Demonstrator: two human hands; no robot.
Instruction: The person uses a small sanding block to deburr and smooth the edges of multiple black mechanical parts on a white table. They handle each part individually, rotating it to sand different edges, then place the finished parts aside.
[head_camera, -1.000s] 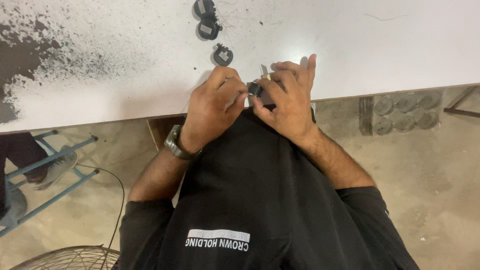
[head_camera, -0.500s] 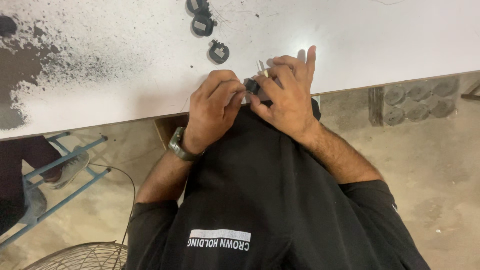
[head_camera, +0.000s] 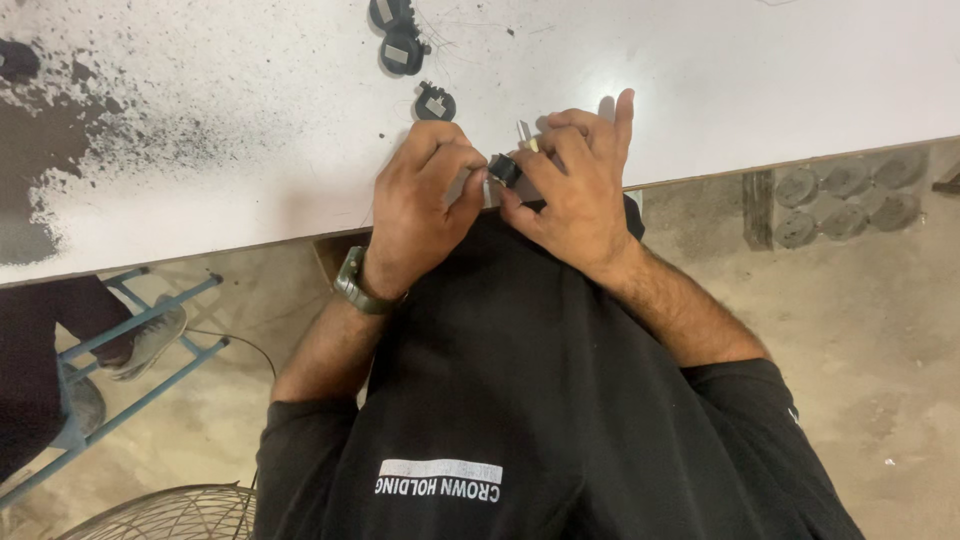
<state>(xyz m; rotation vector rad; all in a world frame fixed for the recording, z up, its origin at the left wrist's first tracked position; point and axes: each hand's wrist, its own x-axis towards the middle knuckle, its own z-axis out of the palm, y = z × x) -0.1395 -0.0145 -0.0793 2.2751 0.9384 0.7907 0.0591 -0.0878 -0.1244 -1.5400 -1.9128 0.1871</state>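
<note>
- Left hand, a dark watch on its wrist, is curled nearly closed, thumb and forefinger pinching the small black plastic part from its nine-o'clock side.
- Right hand closes on the same part from three o'clock, forefinger stretched up; a thin metal pin stands up at the part's twelve o'clock.
- That part sits between both hands, just over the near edge of the white, black-speckled table.
- Three round black pieces with pale centres lie on the table at eleven o'clock from the hands, apart from them.
- Judged by its look, the part is light, rigid and easy to fumble; a fingertip pinch on its flat sides seems best, clear of the pin.
</note>
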